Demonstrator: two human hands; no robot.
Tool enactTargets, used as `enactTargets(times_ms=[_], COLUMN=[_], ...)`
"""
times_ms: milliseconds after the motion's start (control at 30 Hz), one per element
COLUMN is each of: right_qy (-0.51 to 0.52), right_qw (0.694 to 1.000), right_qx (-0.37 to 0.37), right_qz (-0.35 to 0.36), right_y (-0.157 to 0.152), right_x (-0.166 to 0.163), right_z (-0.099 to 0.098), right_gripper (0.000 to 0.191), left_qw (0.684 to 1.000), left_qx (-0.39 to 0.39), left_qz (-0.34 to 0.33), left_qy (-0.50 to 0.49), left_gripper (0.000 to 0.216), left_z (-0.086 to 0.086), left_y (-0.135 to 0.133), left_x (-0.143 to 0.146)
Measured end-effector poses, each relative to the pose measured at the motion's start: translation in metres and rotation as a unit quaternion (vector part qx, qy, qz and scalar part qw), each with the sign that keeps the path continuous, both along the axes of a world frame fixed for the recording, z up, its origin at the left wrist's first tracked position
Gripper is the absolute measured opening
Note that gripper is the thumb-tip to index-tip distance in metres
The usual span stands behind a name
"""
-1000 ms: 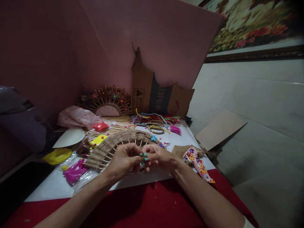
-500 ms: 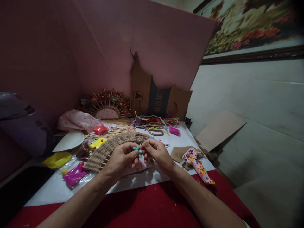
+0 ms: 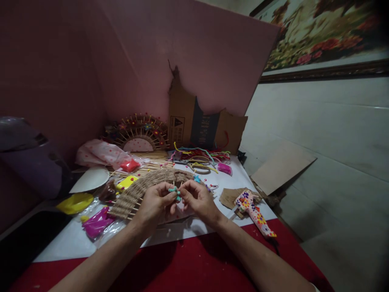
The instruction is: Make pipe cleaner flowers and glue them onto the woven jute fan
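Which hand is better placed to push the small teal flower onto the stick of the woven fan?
Probably the left hand: its fingertips already pinch the teal flower beside the woven fan. The right hand touches it from the other side.

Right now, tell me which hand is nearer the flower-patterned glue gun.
Right. The right hand is beside the flower-patterned glue gun, just to its left, apart from it. The left hand is farther left, beyond the right hand, both pinching a small teal piece.
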State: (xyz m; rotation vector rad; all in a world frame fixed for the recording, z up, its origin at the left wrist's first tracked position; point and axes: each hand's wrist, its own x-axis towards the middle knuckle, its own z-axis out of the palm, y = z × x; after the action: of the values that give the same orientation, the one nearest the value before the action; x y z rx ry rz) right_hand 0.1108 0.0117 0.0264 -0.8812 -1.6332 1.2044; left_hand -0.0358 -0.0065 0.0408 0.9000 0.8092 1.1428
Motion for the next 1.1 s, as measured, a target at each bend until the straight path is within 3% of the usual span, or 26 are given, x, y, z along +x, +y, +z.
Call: enactTargets(times_ms=[167,533,767,1100], right_qy=[-0.028,-0.063,0.033,0.052], right_qw=[0.999,0.994,0.999,0.997], right_qx=[0.024,0.086,-0.036,-0.061], right_qz=[-0.038,-0.027,-0.001,0.008], right_y=[0.004,-0.001,-0.006,-0.009], right_x=[0.001,0.000,-0.009,-0.008], right_z=[-0.006,-0.002,-0.004,0.003], right_gripper=[0.028,0.022,0.024,0.025], left_qw=[1.000,0.998,0.997,0.995], left_qx=[0.005,-0.013,0.010,-0.032], left_qz=[0.020,0.047,0.071,0.086], left_qy=[-0.005,-0.041,-0.024,-0.030], left_gripper=[0.031,0.030,0.033,0.034], left_z=[0.001,0.000,-0.004,0.001], left_y=[0.002,0.001,-0.001,-0.006], left_x=[0.002,0.000,0.005,0.008])
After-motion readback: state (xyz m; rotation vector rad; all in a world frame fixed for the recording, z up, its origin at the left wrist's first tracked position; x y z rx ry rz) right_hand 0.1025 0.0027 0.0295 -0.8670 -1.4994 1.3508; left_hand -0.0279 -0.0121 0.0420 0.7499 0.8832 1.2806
